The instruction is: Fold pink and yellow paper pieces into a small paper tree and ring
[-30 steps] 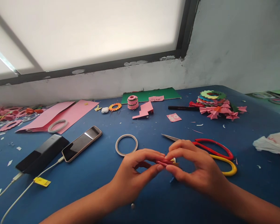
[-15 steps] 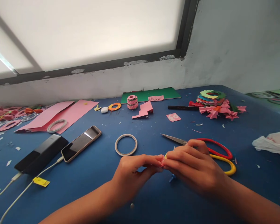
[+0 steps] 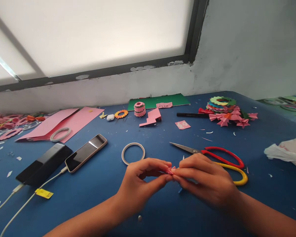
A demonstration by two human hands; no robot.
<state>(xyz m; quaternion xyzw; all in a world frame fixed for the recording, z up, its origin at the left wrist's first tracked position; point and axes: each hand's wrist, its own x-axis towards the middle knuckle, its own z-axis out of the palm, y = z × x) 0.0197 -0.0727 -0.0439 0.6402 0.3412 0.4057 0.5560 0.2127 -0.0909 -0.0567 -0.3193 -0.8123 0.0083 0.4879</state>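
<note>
Between the fingertips of both hands is a small pink paper piece (image 3: 170, 171), mostly covered by the fingers. My left hand (image 3: 144, 181) pinches its left side with thumb and fingers. My right hand (image 3: 206, 179) is closed on its right side; a bit of yellow shows by the fingertips. Scissors (image 3: 220, 155) with red and yellow handles lie just behind my right hand, partly hidden by it. A roll of tape (image 3: 133, 153) rests on the blue table behind my left hand. Something small and blue (image 3: 180, 190) shows below the right fingers.
A phone (image 3: 86, 153) and black power bank (image 3: 43, 164) with cables lie at left, near pink sheets (image 3: 82, 123). Farther back are stacked pink rings (image 3: 139, 109), a green sheet (image 3: 177, 100) and a black pen (image 3: 192, 115). Paper flowers (image 3: 233, 117) and a white bag (image 3: 284, 151) are at right.
My left fingers have lifted and opened a little around the pink piece, showing more of it. My right hand has shifted slightly, uncovering more of the scissors' red handle.
</note>
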